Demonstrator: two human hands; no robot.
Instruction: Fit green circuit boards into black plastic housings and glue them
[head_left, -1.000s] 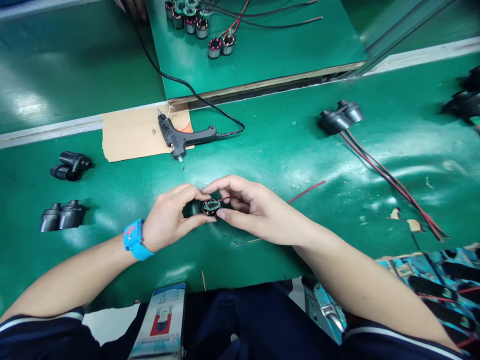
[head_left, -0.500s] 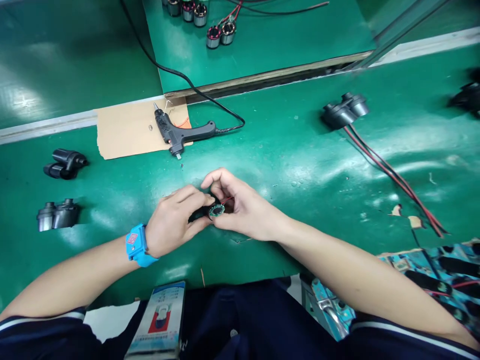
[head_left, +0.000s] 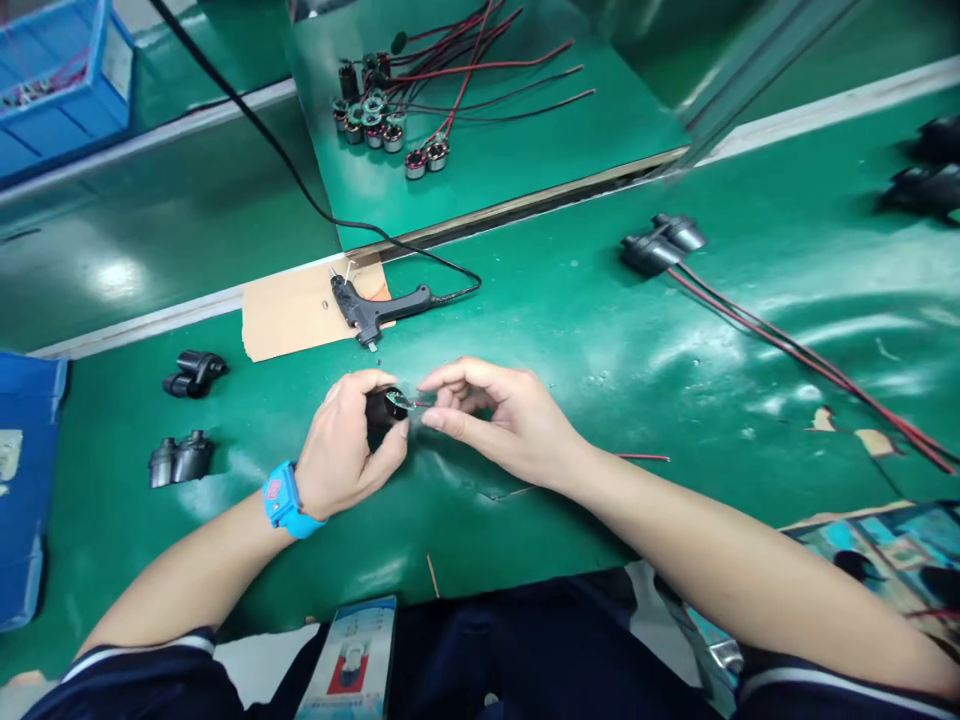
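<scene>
My left hand [head_left: 346, 447], with a blue wristband [head_left: 285, 500], is curled round a small black housing [head_left: 384, 408] just above the green table [head_left: 570, 330]. A round green-edged part sits in the housing's open end. My right hand [head_left: 495, 415] is beside it, thumb and forefinger pinched near a thin red wire [head_left: 417, 404] that comes out of the housing. The hands almost touch at the fingertips.
A black glue gun [head_left: 375, 305] lies on a cardboard sheet [head_left: 300, 310] behind the hands. Black housings lie at left [head_left: 193, 372] [head_left: 178, 460] and at right with red and black leads [head_left: 660, 245]. Wound motor parts [head_left: 382, 125] sit on a raised board. A blue bin [head_left: 26, 480] stands far left.
The view has tilted up and shifted right, showing more of the far bench and a blue bin. My right fingers have drawn back slightly from the housing, and the round part now faces right.
</scene>
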